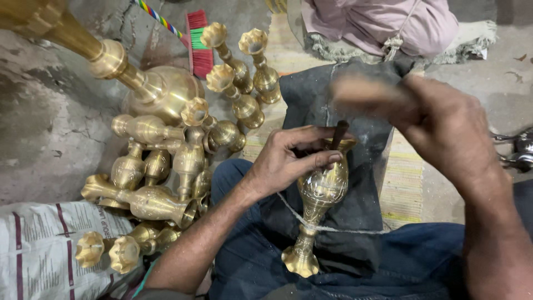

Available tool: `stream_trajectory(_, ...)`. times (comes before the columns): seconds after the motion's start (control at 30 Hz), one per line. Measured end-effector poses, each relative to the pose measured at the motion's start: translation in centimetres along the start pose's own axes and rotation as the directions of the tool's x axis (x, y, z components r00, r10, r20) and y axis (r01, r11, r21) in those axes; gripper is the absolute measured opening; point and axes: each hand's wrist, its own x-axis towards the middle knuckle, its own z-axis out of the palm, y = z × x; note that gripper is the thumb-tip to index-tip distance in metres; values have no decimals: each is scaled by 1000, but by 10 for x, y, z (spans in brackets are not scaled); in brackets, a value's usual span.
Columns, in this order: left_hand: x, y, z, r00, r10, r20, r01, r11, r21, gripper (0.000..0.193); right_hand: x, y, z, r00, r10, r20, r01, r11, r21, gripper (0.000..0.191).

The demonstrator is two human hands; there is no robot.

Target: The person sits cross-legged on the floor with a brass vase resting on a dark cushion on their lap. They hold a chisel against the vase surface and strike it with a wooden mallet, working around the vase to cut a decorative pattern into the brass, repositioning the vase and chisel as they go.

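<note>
Head view looks down on a person sitting on the floor with a brass vase (319, 205) lying across the lap. I use this vase as the landmark for all places.

The vase has fine lines cut into its round body, its scalloped foot points toward the viewer, and a thin white string crosses its stem. It rests on a dark cloth (355, 111) that is spread over the legs in blue trousers.

The left hand (288, 161) comes from the left of the vase and grips its upper part: the fingers are curled over the mouth and the thumb presses along the side of the body. A dark thin tool (339, 134) stands out of the vase mouth, between the fingers of this hand.

The right hand (438, 125) is above and to the right of the vase, raised in the air. It is closed around a wooden handle (363, 91), which is very blurred, so I cannot tell what kind of tool it is.

Left of the vase a pile of brass vases (166, 166) lies on the grey floor, some upright and some on their side. Nearest the viewer on that side is a printed sack (39, 250). Behind the pile, further from the vase, lies a red and green brush (199, 41). Far behind the vase sits another person in pink cloth (383, 22).
</note>
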Motion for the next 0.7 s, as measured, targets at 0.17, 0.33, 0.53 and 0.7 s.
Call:
stream_trajectory(0.17, 3, 1, 0, 992, -125, 28, 128, 986, -109, 43, 0, -1, -1, 997, 1, 80, 11, 989, -146, 26)
stream_trajectory(0.33, -2, 2, -3, 997, -58, 59, 62, 995, -82, 40, -1, -9, -5, 1000, 10, 3, -10, 995, -97, 31)
stream_trajectory(0.53, 0, -6, 0, 996, -92, 17, 93, 986, -136, 40, -2, -12, -8, 989, 90, 120, -73, 988, -135, 31)
stream_trajectory(0.7, 0, -2, 1, 986, -157, -55, 155, 987, -48, 43, -9, -10, -2, 990, 138, -25, -140, 985, -101, 31)
